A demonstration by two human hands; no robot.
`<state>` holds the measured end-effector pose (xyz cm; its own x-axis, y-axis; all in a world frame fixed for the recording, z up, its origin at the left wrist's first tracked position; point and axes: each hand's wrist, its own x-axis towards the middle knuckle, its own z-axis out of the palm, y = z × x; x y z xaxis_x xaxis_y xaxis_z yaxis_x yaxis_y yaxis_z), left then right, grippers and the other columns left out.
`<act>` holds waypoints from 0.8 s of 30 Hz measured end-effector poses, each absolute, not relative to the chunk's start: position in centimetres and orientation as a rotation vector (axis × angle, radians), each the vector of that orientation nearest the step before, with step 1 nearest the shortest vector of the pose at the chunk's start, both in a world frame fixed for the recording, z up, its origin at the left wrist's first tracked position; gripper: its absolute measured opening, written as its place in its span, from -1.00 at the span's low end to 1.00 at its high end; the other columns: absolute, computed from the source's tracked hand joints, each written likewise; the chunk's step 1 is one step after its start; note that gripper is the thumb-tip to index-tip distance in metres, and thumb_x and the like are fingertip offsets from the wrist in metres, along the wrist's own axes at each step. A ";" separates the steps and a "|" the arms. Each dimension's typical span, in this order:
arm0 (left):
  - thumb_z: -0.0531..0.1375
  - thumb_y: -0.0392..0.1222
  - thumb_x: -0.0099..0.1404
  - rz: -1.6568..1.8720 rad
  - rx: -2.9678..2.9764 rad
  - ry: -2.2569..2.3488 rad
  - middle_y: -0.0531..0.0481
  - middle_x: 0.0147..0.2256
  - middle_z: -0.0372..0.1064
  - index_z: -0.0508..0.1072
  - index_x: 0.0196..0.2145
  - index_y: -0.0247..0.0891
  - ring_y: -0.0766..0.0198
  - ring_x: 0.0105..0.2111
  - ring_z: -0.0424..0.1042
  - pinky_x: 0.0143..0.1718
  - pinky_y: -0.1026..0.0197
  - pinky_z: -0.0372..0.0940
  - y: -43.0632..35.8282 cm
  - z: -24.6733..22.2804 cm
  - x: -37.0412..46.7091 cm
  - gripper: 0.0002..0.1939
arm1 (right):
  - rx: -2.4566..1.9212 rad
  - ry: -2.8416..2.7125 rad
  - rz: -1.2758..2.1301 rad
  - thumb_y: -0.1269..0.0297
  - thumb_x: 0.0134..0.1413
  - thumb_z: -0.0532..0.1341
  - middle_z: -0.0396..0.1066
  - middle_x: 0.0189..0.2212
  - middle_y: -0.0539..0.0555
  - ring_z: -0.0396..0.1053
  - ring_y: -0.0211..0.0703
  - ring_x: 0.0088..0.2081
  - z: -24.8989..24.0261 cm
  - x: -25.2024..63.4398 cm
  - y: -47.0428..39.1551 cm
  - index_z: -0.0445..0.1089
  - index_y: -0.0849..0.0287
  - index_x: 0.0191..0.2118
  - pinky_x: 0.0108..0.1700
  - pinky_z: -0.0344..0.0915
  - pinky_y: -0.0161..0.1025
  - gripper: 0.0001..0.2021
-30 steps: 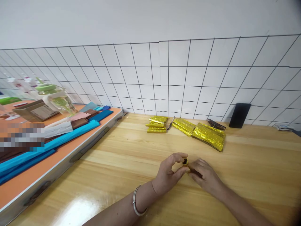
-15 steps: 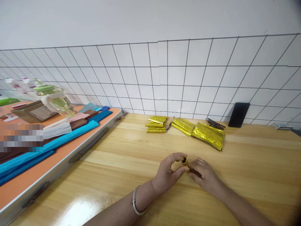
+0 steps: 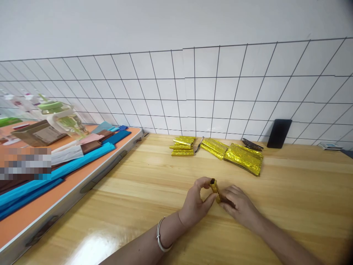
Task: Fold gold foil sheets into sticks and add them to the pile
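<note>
Between my two hands, over the wooden table, is a gold foil piece [image 3: 214, 186] folded into a small tube with a dark opening at its upper end. My left hand [image 3: 199, 198], with a silver bangle at the wrist, pinches the tube between thumb and fingers. On the other side, my right hand [image 3: 237, 203] grips the tube's lower right part, its fingers curled and partly hiding it. Farther back lie several rolled gold foil pieces [image 3: 182, 146] in a small pile. Flat gold foil sheets [image 3: 243, 158] are stacked to the right of them.
A pen [image 3: 198, 144] lies between the foil piles. At the wall are a dark hair clip [image 3: 252, 144] and a leaning black phone [image 3: 279, 133]. On the left, an orange-topped surface [image 3: 91, 176] bears folded blue paper [image 3: 82, 157], a cardboard box [image 3: 40, 133] and a green-lidded bottle [image 3: 59, 114].
The foil tube has tilted more upright, showing more of its side. My left fingers have shifted slightly left along with its upper end, while my right hand stays nearly still.
</note>
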<state>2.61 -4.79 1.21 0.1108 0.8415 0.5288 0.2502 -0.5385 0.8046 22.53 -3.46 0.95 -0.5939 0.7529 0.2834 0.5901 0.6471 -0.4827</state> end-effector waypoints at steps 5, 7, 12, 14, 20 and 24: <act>0.20 -0.35 0.17 1.556 1.811 1.137 -0.12 -0.07 0.27 0.08 0.10 -0.14 0.23 -0.16 0.29 -0.11 0.15 0.23 -4.3 1.5 2.3 -0.42 | -1.106 -2.392 0.417 0.38 0.06 0.16 0.39 -0.15 0.11 0.27 -0.05 -0.10 0.6 22.7 -3.2 0.29 0.10 0.02 -0.07 0.24 -0.09 -0.64; 0.18 -0.35 0.17 1.550 1.821 1.189 -0.11 -0.09 0.29 0.09 0.11 -0.15 0.22 -0.16 0.29 -0.09 0.13 0.22 -4.1 1.7 2.2 -0.42 | -1.131 -2.384 0.388 0.36 0.06 0.15 0.37 -0.11 0.14 0.26 -0.03 -0.06 0.3 22.8 -3.1 0.28 0.10 0.04 -0.04 0.23 -0.07 -0.63; 0.15 -0.34 0.17 1.406 1.857 1.241 -0.13 -0.08 0.33 0.19 0.05 -0.20 0.21 -0.15 0.32 -0.08 0.11 0.22 -3.7 1.7 2.2 -0.52 | -1.135 -2.396 0.360 0.33 0.07 0.14 0.36 -0.08 0.17 0.25 -0.01 -0.03 0.2 23.0 -3.0 0.29 0.12 0.03 -0.02 0.23 -0.05 -0.64; 0.15 -0.33 0.18 1.328 1.831 1.223 -0.13 -0.09 0.34 0.22 0.03 -0.22 0.20 -0.14 0.33 -0.07 0.11 0.23 -3.4 1.5 2.2 -0.56 | -1.132 -2.408 0.358 0.33 0.08 0.14 0.36 -0.09 0.18 0.25 0.00 -0.04 0.3 23.0 -3.1 0.32 0.13 0.00 -0.03 0.24 -0.05 -0.67; 0.16 -0.30 0.19 1.240 1.771 1.200 -0.07 -0.17 0.38 0.34 -0.07 -0.23 0.22 -0.17 0.34 -0.09 0.15 0.23 -2.7 0.5 2.0 -0.69 | -1.120 -2.418 0.361 0.33 0.08 0.14 0.37 -0.12 0.17 0.26 -0.02 -0.08 0.4 22.9 -3.2 0.35 0.15 -0.05 -0.05 0.24 -0.07 -0.71; 0.17 -0.26 0.19 1.177 1.724 1.177 -0.05 -0.20 0.38 0.38 -0.12 -0.24 0.23 -0.20 0.34 -0.11 0.18 0.23 -2.5 0.0 1.9 -0.73 | -1.117 -2.419 0.372 0.32 0.09 0.14 0.37 -0.13 0.16 0.25 -0.03 -0.09 0.5 22.8 -3.2 0.36 0.15 -0.06 -0.06 0.23 -0.08 -0.73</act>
<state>1.94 -2.54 -0.02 0.1629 0.9460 0.2803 0.2800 -0.3167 0.9063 22.85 -3.18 0.46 -0.5724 0.7696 0.2830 0.6490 0.6361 -0.4173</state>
